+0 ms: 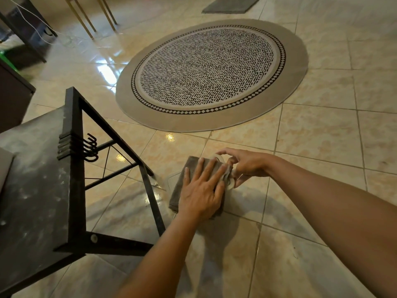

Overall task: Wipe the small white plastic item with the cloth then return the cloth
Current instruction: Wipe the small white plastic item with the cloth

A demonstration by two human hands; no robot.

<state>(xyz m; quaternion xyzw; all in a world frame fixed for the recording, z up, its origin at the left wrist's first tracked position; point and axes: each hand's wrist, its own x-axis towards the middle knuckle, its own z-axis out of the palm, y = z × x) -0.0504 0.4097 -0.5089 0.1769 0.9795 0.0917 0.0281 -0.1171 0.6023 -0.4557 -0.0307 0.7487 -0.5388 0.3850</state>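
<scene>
Fingers first: I see the left hand (200, 188) spread flat, all fingers extended and slightly fanned, palm pressed down onto the grey cloth (182, 190). It grips nothing; it lies open on top of the fabric, fingertips reaching the cloth's far right edge where the fabric bunches up. The right hand (247, 164) comes in from the right with its fingers curled, thumb and forefinger pinching the small white plastic item (231, 183). I read that hand as closed on the item, though most of the item is hidden by the fingers and the cloth.

What I can see of the white piece is a pale curved rim showing above the right hand's fingers and another rounded bit below them, so it looks ring-like or disc-like, standing roughly on edge against the cloth's bunched side. Its exact shape I cannot tell.

Cloth, hands and item sit over the glossy tiled floor (311, 136), just right of a black metal table frame (74, 147). I cannot tell whether the cloth rests on the floor or is held above it. The cloth's long axis runs from near-left to far-right. Beyond them lies a round patterned rug (210, 67).
</scene>
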